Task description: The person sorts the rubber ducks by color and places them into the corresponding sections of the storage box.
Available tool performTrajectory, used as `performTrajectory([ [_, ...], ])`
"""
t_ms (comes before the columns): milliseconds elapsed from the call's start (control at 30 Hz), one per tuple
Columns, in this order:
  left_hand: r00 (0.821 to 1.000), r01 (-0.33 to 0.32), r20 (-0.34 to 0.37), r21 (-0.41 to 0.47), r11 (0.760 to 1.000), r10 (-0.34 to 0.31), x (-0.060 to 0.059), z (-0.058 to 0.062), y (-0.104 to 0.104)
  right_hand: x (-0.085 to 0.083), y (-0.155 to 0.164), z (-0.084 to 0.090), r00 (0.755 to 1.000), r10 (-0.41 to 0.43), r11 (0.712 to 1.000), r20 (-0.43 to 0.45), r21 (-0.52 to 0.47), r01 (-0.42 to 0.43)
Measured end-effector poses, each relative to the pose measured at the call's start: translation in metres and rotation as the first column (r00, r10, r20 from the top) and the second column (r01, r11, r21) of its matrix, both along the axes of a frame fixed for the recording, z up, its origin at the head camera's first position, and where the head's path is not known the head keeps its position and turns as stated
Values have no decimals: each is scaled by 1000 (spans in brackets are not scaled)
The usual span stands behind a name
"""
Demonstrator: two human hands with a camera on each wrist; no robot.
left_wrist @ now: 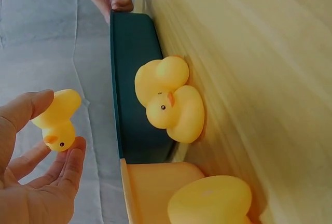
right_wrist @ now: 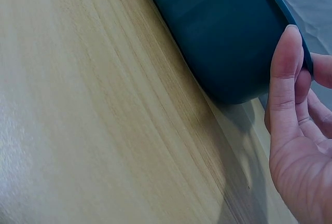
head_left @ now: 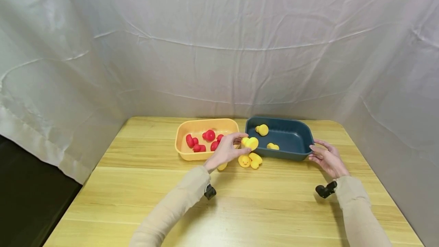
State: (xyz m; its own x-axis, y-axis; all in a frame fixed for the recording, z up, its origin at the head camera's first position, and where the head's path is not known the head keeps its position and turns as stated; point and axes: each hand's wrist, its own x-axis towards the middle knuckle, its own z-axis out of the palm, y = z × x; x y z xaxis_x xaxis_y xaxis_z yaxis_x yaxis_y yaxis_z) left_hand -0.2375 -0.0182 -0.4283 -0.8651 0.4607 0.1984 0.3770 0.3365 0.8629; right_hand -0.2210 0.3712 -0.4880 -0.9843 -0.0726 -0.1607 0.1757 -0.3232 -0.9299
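My left hand (head_left: 241, 143) pinches a yellow rubber duck (head_left: 252, 143) between thumb and fingertips, in the air at the near left corner of the dark blue bin (head_left: 291, 120). In the left wrist view the duck (left_wrist: 57, 117) sits at the fingertips (left_wrist: 70, 162). Two yellow ducks (head_left: 262, 129) lie inside the blue bin. Three more yellow ducks (head_left: 249, 161) sit on the table just below my left hand. My right hand (head_left: 324, 155) holds the blue bin's near right corner, thumb (right_wrist: 284, 73) on the rim.
An orange bin (head_left: 205, 122) with several red ducks (head_left: 209, 135) stands touching the blue bin's left side. Both bins sit at the back of the wooden table (head_left: 240, 209). White cloth hangs behind and on both sides.
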Motion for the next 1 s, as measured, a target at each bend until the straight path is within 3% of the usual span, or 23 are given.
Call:
performTrajectory([
  [567,999,-9,-39,-98,995,5,-20,7,18,2,0,3,1000,-11,1000,21,10,11],
  [867,999,-27,19,-85,996,29,-28,8,32,1,0,3,1000,-9,1000,18,5,9],
  [1000,999,-32,13,-94,995,33,-33,6,38,0,-1,2,1000,-11,1000,19,13,11],
])
